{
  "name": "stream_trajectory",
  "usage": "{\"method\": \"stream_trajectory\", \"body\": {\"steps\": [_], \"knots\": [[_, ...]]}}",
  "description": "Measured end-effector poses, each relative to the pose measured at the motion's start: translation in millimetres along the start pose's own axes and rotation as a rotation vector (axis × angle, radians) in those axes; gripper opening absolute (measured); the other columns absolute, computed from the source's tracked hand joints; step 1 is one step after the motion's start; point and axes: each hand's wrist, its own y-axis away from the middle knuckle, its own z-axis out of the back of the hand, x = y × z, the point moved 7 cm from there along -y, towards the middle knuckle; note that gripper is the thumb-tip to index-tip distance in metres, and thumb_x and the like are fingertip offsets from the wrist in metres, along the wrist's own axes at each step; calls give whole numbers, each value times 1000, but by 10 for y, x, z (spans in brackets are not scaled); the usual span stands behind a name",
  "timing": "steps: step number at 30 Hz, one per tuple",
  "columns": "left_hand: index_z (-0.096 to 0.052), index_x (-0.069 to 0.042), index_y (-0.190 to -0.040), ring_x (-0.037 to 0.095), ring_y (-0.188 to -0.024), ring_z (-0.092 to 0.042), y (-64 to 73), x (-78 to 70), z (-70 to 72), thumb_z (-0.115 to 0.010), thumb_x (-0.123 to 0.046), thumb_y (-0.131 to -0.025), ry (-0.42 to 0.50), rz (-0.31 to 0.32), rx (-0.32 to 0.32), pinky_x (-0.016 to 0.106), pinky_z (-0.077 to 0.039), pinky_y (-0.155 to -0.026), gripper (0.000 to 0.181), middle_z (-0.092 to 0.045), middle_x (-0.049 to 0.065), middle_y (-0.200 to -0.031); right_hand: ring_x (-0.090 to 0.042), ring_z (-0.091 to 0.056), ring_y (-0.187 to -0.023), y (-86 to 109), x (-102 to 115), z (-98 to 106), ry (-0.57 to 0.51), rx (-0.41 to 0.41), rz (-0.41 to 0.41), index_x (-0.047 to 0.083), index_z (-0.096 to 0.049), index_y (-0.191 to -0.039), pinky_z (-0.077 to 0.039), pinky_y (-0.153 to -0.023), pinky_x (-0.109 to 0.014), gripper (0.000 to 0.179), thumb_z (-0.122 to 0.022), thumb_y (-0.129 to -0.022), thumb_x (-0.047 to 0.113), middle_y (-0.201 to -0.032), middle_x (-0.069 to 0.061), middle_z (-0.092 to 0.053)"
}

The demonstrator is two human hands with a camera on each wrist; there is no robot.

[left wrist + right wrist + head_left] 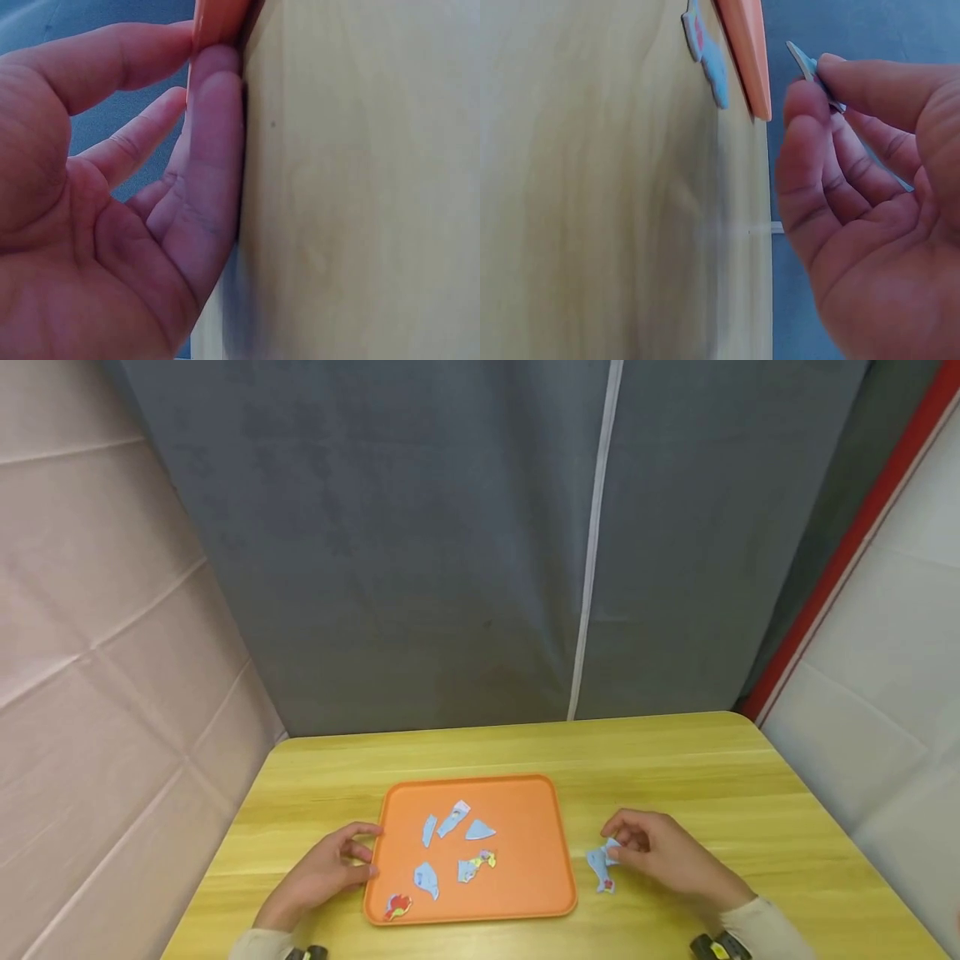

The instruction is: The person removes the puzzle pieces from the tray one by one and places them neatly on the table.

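An orange tray [517,860] lies on the table with several irregular light-blue puzzle pieces on it. My left hand [326,868] is at its left edge; in the left wrist view the thumb touches the tray's rim [219,22] and other fingers curl against its underside, close to the tabletop. To the right of the tray, my right hand [663,852] pinches a small blue puzzle piece [804,61] between thumb and fingertips, above the table. Just below that hand, another blue puzzle piece [714,71] with a red patch lies on the wood.
On the tray are a red-patterned piece [398,906] at the front left corner, a yellow-and-blue piece [467,869] and a triangular piece [480,830]. A grey curtain [420,568] hangs behind the wooden table [675,752], with pale cloth walls on both sides.
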Motion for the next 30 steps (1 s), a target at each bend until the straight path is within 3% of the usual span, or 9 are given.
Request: {"method": "stream_trajectory", "body": {"steps": [8,18,30], "knots": [[-54,-2,-147,19,-82,-61,-16,7,3,-81,-8,-91,-17,1,4,28,-58,-66,62,-61,13,-104,-3,-59,-76,90,-69,25,-3,30,16,10,-71,-116,-52,-65,-25,19,-71,-102,23,-92,4,-67],[-53,-2,-148,20,-84,-60,-12,28,-1,-80,-7,-91,2,14,3,28,-59,-68,63,-60,12,-103,-10,-66,-69,184,-190,-41,-167,121,13,5,-68,-115,-58,-60,-30,13,-65,-103,7,-89,-11,-68],[-53,-3,-148,20,-85,-60,-9,17,6,-80,-10,-92,-6,15,7,28,-58,-67,62,-61,13,-105,-5,-64,-77,202,-280,-47,-96,119,32,13,-73,-109,-54,-64,-26,9,-72,-100,15,-89,-2,-71]]}}
